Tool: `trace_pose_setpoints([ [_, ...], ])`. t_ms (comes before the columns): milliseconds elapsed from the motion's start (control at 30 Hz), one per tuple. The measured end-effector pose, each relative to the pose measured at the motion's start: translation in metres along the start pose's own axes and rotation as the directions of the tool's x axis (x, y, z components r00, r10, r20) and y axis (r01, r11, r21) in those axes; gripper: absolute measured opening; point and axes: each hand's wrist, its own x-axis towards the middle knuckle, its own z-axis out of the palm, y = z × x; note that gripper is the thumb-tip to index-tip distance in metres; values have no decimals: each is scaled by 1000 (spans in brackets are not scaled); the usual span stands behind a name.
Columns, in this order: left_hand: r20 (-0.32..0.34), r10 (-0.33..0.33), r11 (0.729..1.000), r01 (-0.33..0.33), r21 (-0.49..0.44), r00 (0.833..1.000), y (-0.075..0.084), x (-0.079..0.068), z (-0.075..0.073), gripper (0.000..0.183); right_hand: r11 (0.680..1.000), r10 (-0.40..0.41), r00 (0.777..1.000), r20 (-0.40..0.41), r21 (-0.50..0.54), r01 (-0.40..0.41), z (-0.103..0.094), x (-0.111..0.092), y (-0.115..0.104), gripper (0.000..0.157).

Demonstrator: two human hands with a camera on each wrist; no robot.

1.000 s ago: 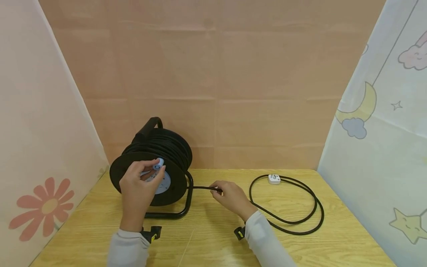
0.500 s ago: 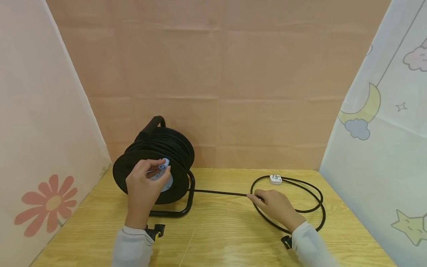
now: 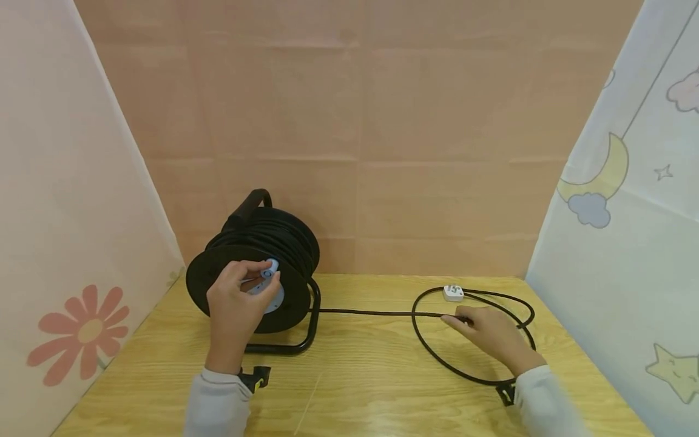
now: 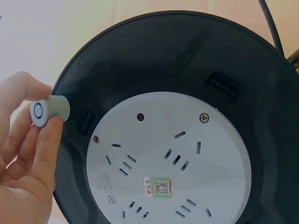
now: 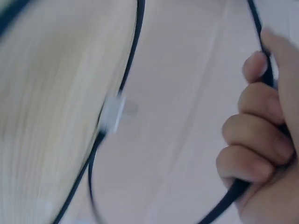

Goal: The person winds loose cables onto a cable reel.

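A black cable reel (image 3: 262,243) stands on its tube frame at the left of the table. My left hand (image 3: 237,300) pinches the pale blue crank knob (image 4: 51,110) on the reel's front disc between thumb and fingers. Inside the disc is a white round socket panel (image 4: 168,154) with slots, screws and a label. My right hand (image 3: 494,334) grips the black cable (image 3: 371,312), its fingers curled round it in the right wrist view. From the reel the cable runs nearly straight to that hand.
Loops of slack cable (image 3: 437,358) lie on the right of the wooden table (image 3: 349,394). A white plug (image 3: 453,294) rests at their far side. Printed cloth hangs left and right, and a plain pinkish-brown sheet (image 3: 355,133) stands behind.
My right hand has moved right along the table, and the straight stretch of cable from the reel has grown longer. My left hand stays on the knob.
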Motion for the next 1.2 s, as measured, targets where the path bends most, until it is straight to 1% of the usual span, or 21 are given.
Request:
trace_pose_setpoints([
  [100,0,-3,1000,3,3,1000,1,0,0,20,997,22,995,-99,-67,-29,-12,-8,28,43],
  [167,-1,-6,1000,6,3,1000,0,0,0,19,993,51,989,-135,-98,-64,-18,-13,45,49],
  [267,1,-19,1000,19,18,1000,0,0,0,19,988,105,985,-140,-94,-119,-21,-18,64,52],
  [300,3,-25,999,25,21,1000,0,-1,0,18,988,111,984,-139,-94,-125,-21,-19,68,52],
  [367,3,-33,999,33,30,999,0,-1,0,18,990,101,984,-146,-80,-113,-21,-20,73,50],
  [467,3,-37,998,37,45,999,0,1,0,19,996,72,983,-168,-32,-79,-20,-19,73,45],
  [567,12,-42,998,41,54,999,1,3,0,18,999,42,981,-189,-15,-46,-20,-15,70,43],
  [733,54,-72,997,69,46,996,4,4,3,17,998,-22,978,-209,-56,11,-22,-4,64,44],
  [933,131,-135,990,128,58,982,8,-1,7,19,991,-116,957,-265,-98,93,-25,8,59,44],
  [1067,168,-159,986,149,73,973,10,-3,9,19,992,-118,958,-261,-69,103,-22,13,53,44],
  [1200,202,-148,987,132,87,968,11,-6,12,18,995,-101,962,-255,-11,102,-16,16,48,45],
])
